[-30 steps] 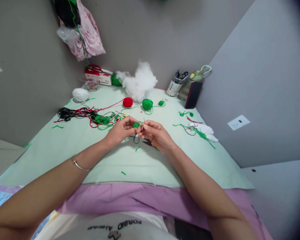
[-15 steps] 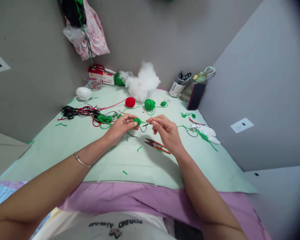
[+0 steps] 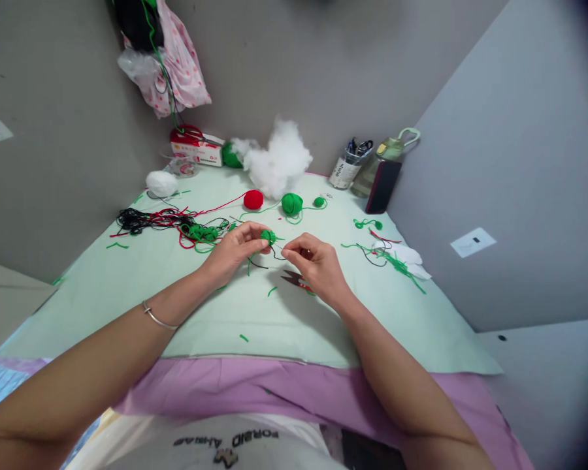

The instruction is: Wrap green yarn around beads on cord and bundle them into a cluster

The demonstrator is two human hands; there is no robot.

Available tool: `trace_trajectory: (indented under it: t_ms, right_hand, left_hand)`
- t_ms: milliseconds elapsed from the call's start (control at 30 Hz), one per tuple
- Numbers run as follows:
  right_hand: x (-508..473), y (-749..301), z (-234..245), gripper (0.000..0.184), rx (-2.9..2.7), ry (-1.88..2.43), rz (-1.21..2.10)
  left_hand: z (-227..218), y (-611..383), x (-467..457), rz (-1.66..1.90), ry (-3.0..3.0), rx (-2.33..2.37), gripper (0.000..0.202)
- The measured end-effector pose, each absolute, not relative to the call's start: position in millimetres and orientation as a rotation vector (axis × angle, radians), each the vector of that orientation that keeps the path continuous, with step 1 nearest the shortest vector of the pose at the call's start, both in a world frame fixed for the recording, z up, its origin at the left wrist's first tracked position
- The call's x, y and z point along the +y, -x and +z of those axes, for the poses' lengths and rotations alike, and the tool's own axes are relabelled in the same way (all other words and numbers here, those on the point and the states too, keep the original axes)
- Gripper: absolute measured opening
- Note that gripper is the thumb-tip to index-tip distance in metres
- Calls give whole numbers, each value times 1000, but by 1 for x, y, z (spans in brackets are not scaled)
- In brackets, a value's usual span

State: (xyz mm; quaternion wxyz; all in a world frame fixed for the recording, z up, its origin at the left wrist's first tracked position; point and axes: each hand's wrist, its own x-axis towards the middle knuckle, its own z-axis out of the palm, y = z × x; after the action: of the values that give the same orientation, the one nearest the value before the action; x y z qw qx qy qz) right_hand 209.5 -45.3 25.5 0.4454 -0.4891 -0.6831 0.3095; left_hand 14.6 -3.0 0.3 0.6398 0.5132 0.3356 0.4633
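My left hand pinches a small green crocheted piece above the pale green table cover. A thin dark thread runs from the piece to my right hand, whose fingers are pinched together on it just to the right; whether a needle is there too I cannot see. Small red-handled thread snips lie on the cover, partly hidden under my right hand. A silver bangle sits on my left wrist.
A tangle of black, red and green yarn lies to the left. Red and green yarn balls, white stuffing, a tool cup, a bottle and a dark phone stand at the back. Walls close in on the sides.
My right hand pulled away to the right from the green piece, drawing the dark thread out, then came back a little and lowered over the snips. My left hand kept holding the piece.
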Motion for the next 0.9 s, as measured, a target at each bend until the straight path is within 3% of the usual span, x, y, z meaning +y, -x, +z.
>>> trace_trajectory:
  t_ms: [600, 900]
  right_hand:
    - [-47, -201, 26, 16, -1549, 1295, 1050]
    - [-45, -196, 20, 30, -1319, 1113, 1297]
  left_hand:
    - [-3, -16, -2, 1096, -1176, 743, 33]
    - [3, -18, -6, 1064, -1047, 700, 32]
